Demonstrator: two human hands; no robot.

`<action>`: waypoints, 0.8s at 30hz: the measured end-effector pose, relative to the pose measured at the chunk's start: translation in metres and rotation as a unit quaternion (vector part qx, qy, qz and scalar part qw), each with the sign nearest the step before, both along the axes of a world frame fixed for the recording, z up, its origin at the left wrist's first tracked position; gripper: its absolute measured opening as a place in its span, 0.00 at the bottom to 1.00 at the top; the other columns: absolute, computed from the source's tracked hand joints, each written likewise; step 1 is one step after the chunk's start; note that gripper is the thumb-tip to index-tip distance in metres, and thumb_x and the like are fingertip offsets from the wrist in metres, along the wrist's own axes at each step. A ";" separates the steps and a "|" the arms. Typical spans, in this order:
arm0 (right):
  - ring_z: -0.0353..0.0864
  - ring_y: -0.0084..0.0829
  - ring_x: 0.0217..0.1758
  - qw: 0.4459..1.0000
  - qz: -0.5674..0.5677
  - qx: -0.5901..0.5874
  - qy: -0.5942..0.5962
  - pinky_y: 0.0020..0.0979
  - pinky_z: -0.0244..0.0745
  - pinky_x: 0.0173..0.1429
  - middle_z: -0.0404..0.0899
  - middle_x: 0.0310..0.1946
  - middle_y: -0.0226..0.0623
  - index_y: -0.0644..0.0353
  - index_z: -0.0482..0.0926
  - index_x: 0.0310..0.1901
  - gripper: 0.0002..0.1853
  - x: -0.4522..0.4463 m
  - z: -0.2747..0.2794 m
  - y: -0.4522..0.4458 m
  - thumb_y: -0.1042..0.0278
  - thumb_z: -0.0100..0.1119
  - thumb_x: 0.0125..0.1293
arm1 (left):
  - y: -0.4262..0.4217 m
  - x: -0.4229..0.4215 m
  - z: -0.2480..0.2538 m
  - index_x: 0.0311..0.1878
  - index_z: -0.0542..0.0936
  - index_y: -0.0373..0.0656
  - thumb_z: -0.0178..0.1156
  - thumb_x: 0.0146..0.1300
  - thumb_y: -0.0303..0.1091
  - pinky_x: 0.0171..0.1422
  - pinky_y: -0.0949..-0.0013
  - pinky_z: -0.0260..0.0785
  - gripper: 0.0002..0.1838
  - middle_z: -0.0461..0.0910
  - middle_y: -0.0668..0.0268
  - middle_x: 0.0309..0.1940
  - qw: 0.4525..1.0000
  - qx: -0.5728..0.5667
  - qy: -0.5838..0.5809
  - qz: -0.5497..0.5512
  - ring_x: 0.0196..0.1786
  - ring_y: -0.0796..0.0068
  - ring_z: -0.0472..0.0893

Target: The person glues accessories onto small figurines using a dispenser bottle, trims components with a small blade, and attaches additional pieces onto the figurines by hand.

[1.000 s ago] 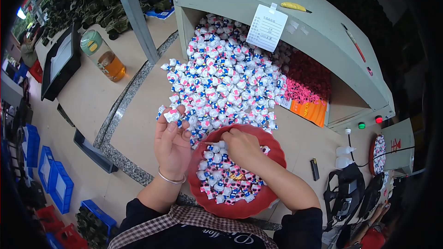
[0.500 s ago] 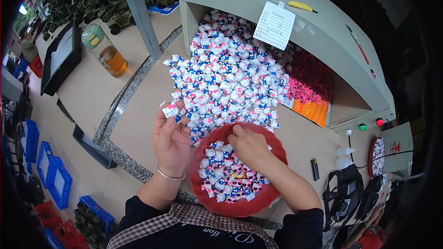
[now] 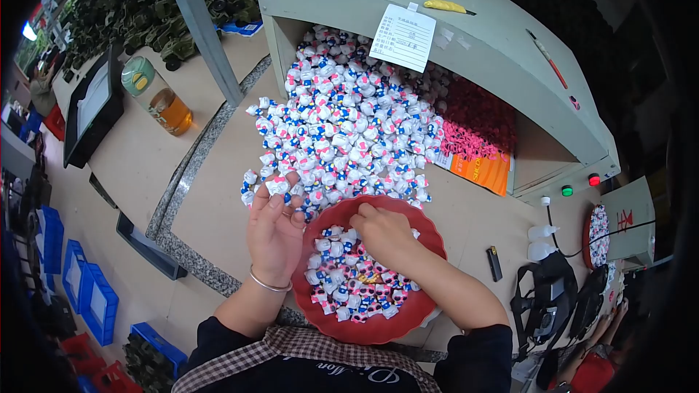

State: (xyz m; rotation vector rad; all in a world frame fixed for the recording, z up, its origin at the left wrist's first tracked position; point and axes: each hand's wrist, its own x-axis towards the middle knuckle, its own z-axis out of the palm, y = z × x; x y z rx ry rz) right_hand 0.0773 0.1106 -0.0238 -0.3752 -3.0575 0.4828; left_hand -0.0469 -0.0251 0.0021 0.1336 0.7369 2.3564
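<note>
My left hand (image 3: 275, 229) pinches a small white figurine (image 3: 277, 186) with pink and blue parts between thumb and fingers, beside the bowl's left rim. Over the red scalloped bowl (image 3: 429, 236) is my right hand (image 3: 382, 231), back up, its fingers bent together near the far inner wall. Whatever those fingers hold, if anything, is hidden. Inside the bowl lie many small figurines (image 3: 349, 284), some white and blue, others with pink and dark glasses. Beyond it spreads a large pile of white, blue and pink figurines (image 3: 349, 124), reaching back under the grey-green shelf.
Small pink pieces (image 3: 473, 127) lie under the shelf (image 3: 480, 36), near an orange packet (image 3: 484, 173). A labelled paper (image 3: 404, 38) hangs on its front. A bottle of amber drink (image 3: 164, 102) stands left; a black bag (image 3: 542, 298) lies right, near a person's arm (image 3: 601, 331).
The view has shifted slightly, so the shelf and pile appear further left. My left hand still holds the figurine at nearly the same place; my right hand stays over the bowl.
</note>
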 end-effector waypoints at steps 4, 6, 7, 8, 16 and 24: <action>0.76 0.39 0.36 1.000 -0.023 -0.018 -0.005 0.39 0.71 0.36 0.72 0.31 0.35 0.57 0.76 0.35 0.09 -0.001 -0.001 -0.002 0.74 0.57 0.48 | 0.000 -0.005 -0.001 0.53 0.68 0.44 0.51 0.62 0.28 0.39 0.79 0.71 0.16 0.72 0.59 0.51 1.000 0.012 0.003 0.007 0.40 0.78 0.76; 0.77 0.39 0.33 0.994 -0.042 -0.085 0.045 0.40 0.72 0.34 0.72 0.30 0.37 0.58 0.76 0.32 0.07 0.005 0.005 0.006 0.74 0.58 0.49 | -0.002 -0.007 -0.003 0.53 0.68 0.44 0.51 0.62 0.29 0.39 0.79 0.71 0.16 0.72 0.59 0.51 1.000 0.010 0.007 0.014 0.40 0.78 0.76; 0.77 0.39 0.33 0.990 -0.054 -0.112 0.071 0.40 0.72 0.35 0.72 0.30 0.37 0.58 0.76 0.33 0.08 0.007 0.010 0.010 0.74 0.59 0.48 | -0.002 -0.008 -0.004 0.53 0.68 0.44 0.51 0.62 0.29 0.40 0.79 0.71 0.16 0.72 0.59 0.51 1.000 0.015 0.010 0.015 0.40 0.78 0.76; 0.77 0.39 0.33 0.984 -0.064 -0.139 0.094 0.40 0.72 0.35 0.72 0.30 0.36 0.57 0.76 0.33 0.08 0.009 0.015 0.014 0.74 0.60 0.48 | -0.002 -0.010 -0.005 0.53 0.68 0.44 0.51 0.62 0.29 0.40 0.79 0.71 0.16 0.72 0.59 0.51 1.000 0.020 0.012 0.017 0.40 0.78 0.76; 0.77 0.36 0.36 0.999 0.024 -0.018 0.024 0.37 0.72 0.35 0.71 0.32 0.34 0.56 0.77 0.36 0.13 0.002 -0.001 0.002 0.79 0.55 0.45 | -0.003 -0.015 -0.008 0.57 0.64 0.42 0.50 0.62 0.30 0.40 0.79 0.72 0.19 0.71 0.59 0.52 0.999 0.027 0.007 0.030 0.40 0.79 0.76; 0.77 0.25 0.34 0.919 -0.173 -0.313 0.166 0.27 0.72 0.35 0.76 0.33 0.32 0.59 0.76 0.37 0.09 0.018 0.032 0.010 0.72 0.62 0.53 | -0.002 0.004 -0.001 0.56 0.65 0.41 0.50 0.61 0.27 0.39 0.77 0.73 0.19 0.69 0.53 0.55 0.998 0.004 0.043 -0.044 0.40 0.74 0.77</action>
